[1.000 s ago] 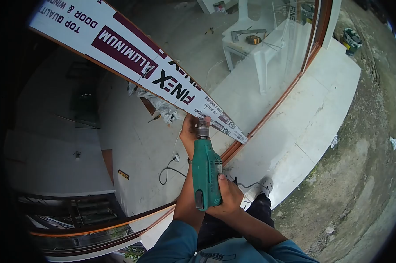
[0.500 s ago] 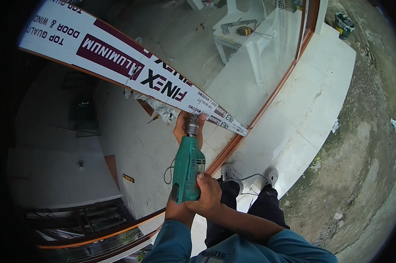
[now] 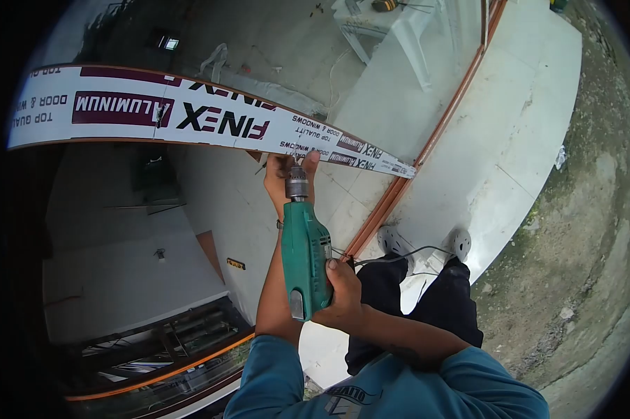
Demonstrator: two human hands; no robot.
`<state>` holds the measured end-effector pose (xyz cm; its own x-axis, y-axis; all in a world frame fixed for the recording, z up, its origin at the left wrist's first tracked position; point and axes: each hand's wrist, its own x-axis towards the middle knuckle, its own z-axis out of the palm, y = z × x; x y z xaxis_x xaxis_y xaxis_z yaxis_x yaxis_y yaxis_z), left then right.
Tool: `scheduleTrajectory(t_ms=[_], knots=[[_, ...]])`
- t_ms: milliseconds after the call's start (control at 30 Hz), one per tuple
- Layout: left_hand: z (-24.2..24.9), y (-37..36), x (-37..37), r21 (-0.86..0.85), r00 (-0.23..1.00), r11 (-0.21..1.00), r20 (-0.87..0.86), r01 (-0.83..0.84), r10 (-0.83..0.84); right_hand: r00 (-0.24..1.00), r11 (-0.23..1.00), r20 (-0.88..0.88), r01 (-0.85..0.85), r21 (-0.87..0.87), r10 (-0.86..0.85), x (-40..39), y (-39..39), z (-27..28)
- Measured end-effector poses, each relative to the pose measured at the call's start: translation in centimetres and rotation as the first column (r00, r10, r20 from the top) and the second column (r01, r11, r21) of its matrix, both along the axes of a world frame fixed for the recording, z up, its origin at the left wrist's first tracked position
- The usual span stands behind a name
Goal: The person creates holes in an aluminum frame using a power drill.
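Observation:
A green power drill points up and away from me, with its metal chuck close to the edge of a door frame member wrapped in white printed film. My right hand is wrapped round the drill's grip, thumb along its side. Just behind the chuck, my left hand has its fingers curled on either side of the drill's tip, right at the film-covered edge. The chuck partly covers this hand, and I cannot tell what it pinches.
Glass panes with a brown bottom track run along the right. Behind the glass stands a white plastic chair with a tape measure on it. A cord passes by my shoes. A yellow level lies on the tiles.
My view has turned, so the wrapped member now lies flatter and higher in it. The drill stays by its edge, and both hands keep their places.

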<state>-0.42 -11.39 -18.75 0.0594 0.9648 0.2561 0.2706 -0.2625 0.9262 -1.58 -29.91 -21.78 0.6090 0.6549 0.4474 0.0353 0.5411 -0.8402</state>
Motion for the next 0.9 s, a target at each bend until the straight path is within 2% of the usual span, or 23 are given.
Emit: scheduleTrajectory(t_ms=[100, 167, 233, 267, 300, 333, 367, 400, 433, 467, 533, 667, 767, 800, 900], knots=[[-0.6, 0.1, -0.2, 0.023, 0.999, 1.000, 0.034, 0.000, -0.001, 0.998, 0.999, 0.058, -0.038, -0.019, 0.039, 3.2, -1.8, -0.6], [-0.3, -0.5, -0.1, 0.050, 1.000, 0.999, 0.004, 0.019, -0.019, 0.996, 0.997, 0.037, -0.076, 0.006, 0.076, 5.6, -2.9, -1.6], [0.1, -0.6, 0.6, 0.085, 0.999, 0.995, -0.020, 0.045, -0.044, 0.992, 0.994, 0.086, -0.084, -0.074, 0.091, 7.8, -4.3, -2.4], [0.1, -0.8, 1.0, 0.187, 0.998, 0.982, -0.059, 0.024, -0.013, 0.992, 0.993, 0.076, -0.094, -0.075, 0.100, 7.6, -5.3, -4.0], [0.1, -0.8, 1.3, 0.288, 0.995, 0.957, -0.094, 0.009, 0.019, 0.972, 0.964, -0.110, -0.221, -0.148, 0.206, 7.6, -5.6, -4.9], [0.3, -0.9, 1.3, 0.285, 0.995, 0.958, -0.101, 0.004, 0.026, 0.910, 0.915, -0.298, -0.354, -0.196, 0.288, 7.6, -5.9, -5.6], [0.5, -0.8, 1.2, 0.226, 0.976, 0.971, -0.182, -0.078, 0.121, 0.906, 0.911, -0.305, -0.361, -0.197, 0.293, 8.4, -6.6, -6.4], [0.6, -0.8, 1.0, 0.173, 0.942, 0.971, -0.266, -0.165, 0.207, 0.955, 0.943, -0.124, -0.288, -0.169, 0.269, 12.1, -5.1, -3.7], [0.5, -0.9, 1.0, 0.172, 0.940, 0.971, -0.269, -0.168, 0.210, 0.972, 0.968, 0.060, -0.217, -0.125, 0.225, 14.5, -3.8, -2.0], [0.4, -0.9, 0.9, 0.169, 0.946, 0.962, -0.211, -0.214, 0.247, 0.973, 0.977, 0.124, -0.183, -0.112, 0.196, 15.2, -3.2, -1.9], [0.3, -0.8, 0.8, 0.165, 0.946, 0.951, -0.151, -0.261, 0.286, 0.966, 0.971, 0.107, -0.228, -0.078, 0.235, 15.9, -2.9, -2.4], [0.6, -1.1, 0.4, 0.211, 0.977, 0.973, -0.167, -0.097, 0.134, 0.957, 0.960, 0.094, -0.269, -0.074, 0.275, 16.6, -2.2, -2.0], [0.1, -0.8, 0.4, 0.183, 0.983, 0.977, -0.123, -0.110, 0.133, 0.961, 0.970, 0.134, -0.233, -0.073, 0.241, 16.9, -1.3, -1.4], [-0.2, -0.5, 0.4, 0.178, 0.989, 0.975, -0.038, -0.132, 0.141, 0.958, 0.968, 0.141, -0.242, -0.068, 0.250, 16.8, -1.3, -1.7], [0.0, -0.7, 0.9, 0.151, 0.989, 0.978, 0.028, -0.146, 0.143, 0.945, 0.959, 0.173, -0.265, -0.098, 0.278, 16.5, -2.1, -2.9]])
